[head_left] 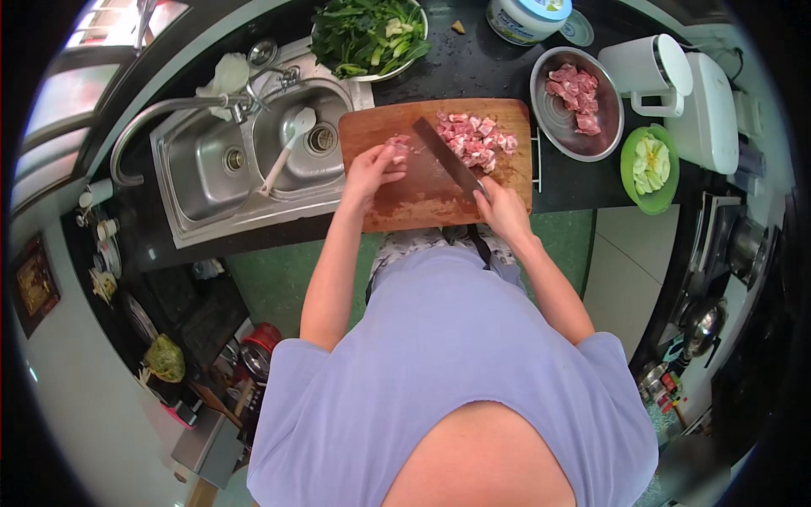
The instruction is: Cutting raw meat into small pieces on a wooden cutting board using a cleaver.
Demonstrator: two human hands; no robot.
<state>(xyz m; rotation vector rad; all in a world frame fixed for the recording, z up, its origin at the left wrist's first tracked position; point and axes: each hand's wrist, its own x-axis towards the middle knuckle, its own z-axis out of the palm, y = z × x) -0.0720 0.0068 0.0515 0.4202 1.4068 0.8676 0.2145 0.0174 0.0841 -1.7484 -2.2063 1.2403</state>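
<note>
A wooden cutting board (393,212) lies in front of me, its left edge over the rim of the sink. My right hand (505,212) grips the handle of a kitchen knife (447,156), whose broad blade points up and left across the board. Between the fingertips of my left hand (372,172) is a small piece of raw meat (399,146), partly hidden by the fingers. A pile of diced raw meat (475,139) sits on the board just right of the blade. Larger chunks of raw meat (573,95) rest in a steel bowl (551,130) beyond the board's right end.
Left of the board is a double steel sink (212,184) with a white-headed long-handled utensil (285,155) in it. Behind stand a bowl of leafy greens (374,38) and a white tub (523,22). A white kettle (646,66) and a green bowl (662,196) are to the right.
</note>
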